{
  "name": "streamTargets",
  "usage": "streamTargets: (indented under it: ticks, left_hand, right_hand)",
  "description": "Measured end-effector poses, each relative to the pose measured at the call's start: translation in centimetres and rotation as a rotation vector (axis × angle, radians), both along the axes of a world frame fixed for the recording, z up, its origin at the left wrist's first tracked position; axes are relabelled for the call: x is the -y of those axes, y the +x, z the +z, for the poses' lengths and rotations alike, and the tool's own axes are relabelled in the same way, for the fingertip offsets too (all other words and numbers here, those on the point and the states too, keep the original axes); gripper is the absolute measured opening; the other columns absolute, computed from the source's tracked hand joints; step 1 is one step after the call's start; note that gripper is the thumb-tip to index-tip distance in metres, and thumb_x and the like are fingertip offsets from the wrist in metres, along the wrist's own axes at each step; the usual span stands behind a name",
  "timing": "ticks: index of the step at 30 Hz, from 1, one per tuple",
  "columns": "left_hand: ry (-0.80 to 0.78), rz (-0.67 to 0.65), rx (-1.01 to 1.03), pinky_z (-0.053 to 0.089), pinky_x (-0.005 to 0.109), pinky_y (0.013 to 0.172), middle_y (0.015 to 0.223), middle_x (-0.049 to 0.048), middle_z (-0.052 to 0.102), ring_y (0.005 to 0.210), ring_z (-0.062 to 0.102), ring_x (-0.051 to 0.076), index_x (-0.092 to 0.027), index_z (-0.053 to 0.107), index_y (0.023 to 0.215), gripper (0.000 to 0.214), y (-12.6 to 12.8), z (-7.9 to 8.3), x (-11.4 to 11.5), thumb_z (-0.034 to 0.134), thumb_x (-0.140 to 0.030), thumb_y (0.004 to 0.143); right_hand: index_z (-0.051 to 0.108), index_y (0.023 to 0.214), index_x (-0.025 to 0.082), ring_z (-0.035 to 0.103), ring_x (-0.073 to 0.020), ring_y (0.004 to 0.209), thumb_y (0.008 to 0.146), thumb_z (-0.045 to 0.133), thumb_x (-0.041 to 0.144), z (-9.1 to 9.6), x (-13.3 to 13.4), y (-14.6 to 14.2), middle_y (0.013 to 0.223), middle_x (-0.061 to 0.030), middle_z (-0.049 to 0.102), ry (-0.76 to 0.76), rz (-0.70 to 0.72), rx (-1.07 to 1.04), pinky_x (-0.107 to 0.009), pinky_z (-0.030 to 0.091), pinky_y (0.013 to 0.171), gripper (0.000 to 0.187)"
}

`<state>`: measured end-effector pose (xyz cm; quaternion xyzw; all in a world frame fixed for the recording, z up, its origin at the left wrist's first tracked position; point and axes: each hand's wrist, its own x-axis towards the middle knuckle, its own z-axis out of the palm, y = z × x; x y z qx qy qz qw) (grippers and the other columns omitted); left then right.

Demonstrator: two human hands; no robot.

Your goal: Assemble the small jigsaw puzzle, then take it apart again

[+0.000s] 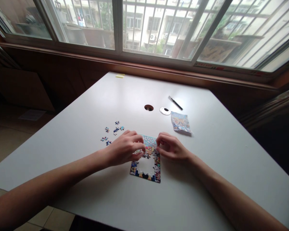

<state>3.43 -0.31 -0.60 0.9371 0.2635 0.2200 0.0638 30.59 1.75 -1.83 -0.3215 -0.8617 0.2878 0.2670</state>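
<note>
A small colourful jigsaw puzzle [148, 166] lies on the white table [207, 166], with a bare gap in its lower middle. My left hand [124, 148] rests on the puzzle's left upper part, fingers curled and pinched at a piece near its middle. At the puzzle's right upper edge my right hand [170, 147] has its fingers bent and pressed together on the pieces. Several loose puzzle pieces [113, 131] lie scattered to the left of my left hand.
A printed packet [180, 122] lies to the right behind the puzzle. Farther back are a black pen [175, 103], a round cable hole [148, 107] with its white cover [165, 111] beside it, and a yellow note [119, 75] at the far edge under the window.
</note>
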Motion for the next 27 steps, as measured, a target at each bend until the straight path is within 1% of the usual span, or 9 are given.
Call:
streamTargets:
  ticks: [1, 4, 8, 12, 17, 21, 24, 27]
  left_hand:
    - [0.002, -0.005, 0.002, 0.043, 0.034, 0.084, 0.097, 0.0042, 0.065, 0.090, 0.055, 0.019, -0.021, 0.069, 0.095, 0.009, 0.8, -0.1, 0.4, 0.061, -0.024, 0.091]
    - [-0.008, -0.017, 0.008, 0.046, 0.034, 0.080, 0.092, 0.0046, 0.064, 0.086, 0.057, 0.018, -0.019, 0.068, 0.091, 0.008, 2.8, -0.6, 0.8, 0.062, -0.024, 0.090]
    - [0.021, 0.008, -0.019, 0.048, 0.032, 0.072, 0.086, 0.0057, 0.062, 0.076, 0.057, 0.017, -0.015, 0.066, 0.082, 0.011, 4.0, -0.9, 0.9, 0.060, -0.022, 0.089]
    - [0.071, 0.018, -0.052, 0.049, 0.031, 0.070, 0.084, 0.0058, 0.062, 0.074, 0.056, 0.017, -0.015, 0.065, 0.076, 0.017, 4.2, -1.0, 1.0, 0.059, -0.021, 0.090]
    - [0.125, 0.036, -0.039, 0.046, 0.031, 0.065, 0.079, 0.0042, 0.062, 0.071, 0.054, 0.016, -0.017, 0.065, 0.072, 0.022, 4.1, -1.3, 1.2, 0.057, -0.024, 0.091]
    - [0.102, 0.063, -0.008, 0.044, 0.031, 0.065, 0.081, 0.0041, 0.064, 0.071, 0.054, 0.016, -0.019, 0.068, 0.076, 0.018, 4.1, -1.5, 1.3, 0.059, -0.026, 0.089]
    - [0.074, 0.051, 0.005, 0.043, 0.030, 0.065, 0.085, 0.0037, 0.066, 0.072, 0.054, 0.016, -0.019, 0.068, 0.078, 0.015, 4.0, -1.6, 1.3, 0.059, -0.025, 0.089]
    - [0.076, 0.038, -0.007, 0.041, 0.030, 0.066, 0.086, 0.0025, 0.066, 0.072, 0.053, 0.015, -0.020, 0.066, 0.075, 0.019, 3.9, -1.6, 1.3, 0.057, -0.023, 0.091]
  right_hand:
    - [0.056, 0.082, 0.020, 0.044, -0.0154, 0.072, 0.083, 0.060, 0.022, 0.2, 0.1, -0.1, 0.079, -0.0013, 0.050, 0.034, 0.038, 0.033, -0.029, 0.038, 0.065, 0.005]
    - [0.057, 0.083, 0.019, 0.047, -0.0175, 0.077, 0.084, 0.061, 0.024, 0.5, 0.2, -0.3, 0.082, -0.0035, 0.053, 0.102, 0.084, 0.091, -0.032, 0.041, 0.070, 0.006]
    - [0.057, 0.082, 0.020, 0.047, -0.0178, 0.076, 0.083, 0.062, 0.026, 0.3, 0.2, -0.2, 0.080, -0.0024, 0.052, 0.150, 0.113, 0.153, -0.033, 0.040, 0.074, 0.009]
    - [0.055, 0.081, 0.020, 0.046, -0.0175, 0.076, 0.083, 0.062, 0.028, 0.3, 0.2, -0.3, 0.079, -0.0019, 0.051, 0.158, 0.104, 0.179, -0.033, 0.039, 0.074, 0.012]
    - [0.054, 0.080, 0.020, 0.045, -0.0170, 0.074, 0.083, 0.062, 0.031, 0.2, 0.1, -0.4, 0.079, -0.0013, 0.050, 0.178, 0.111, 0.201, -0.033, 0.037, 0.073, 0.015]
    - [0.055, 0.083, 0.020, 0.045, -0.0169, 0.075, 0.083, 0.063, 0.032, 0.0, 0.1, -0.3, 0.080, -0.0012, 0.050, 0.191, 0.109, 0.216, -0.033, 0.037, 0.075, 0.014]
    - [0.056, 0.084, 0.020, 0.045, -0.0170, 0.076, 0.083, 0.063, 0.032, 0.0, 0.1, -0.3, 0.080, -0.0013, 0.050, 0.193, 0.108, 0.229, -0.033, 0.037, 0.075, 0.013]
    - [0.055, 0.083, 0.020, 0.045, -0.0171, 0.075, 0.083, 0.062, 0.031, 0.1, 0.1, -0.3, 0.080, -0.0015, 0.050, 0.190, 0.113, 0.237, -0.033, 0.038, 0.075, 0.013]
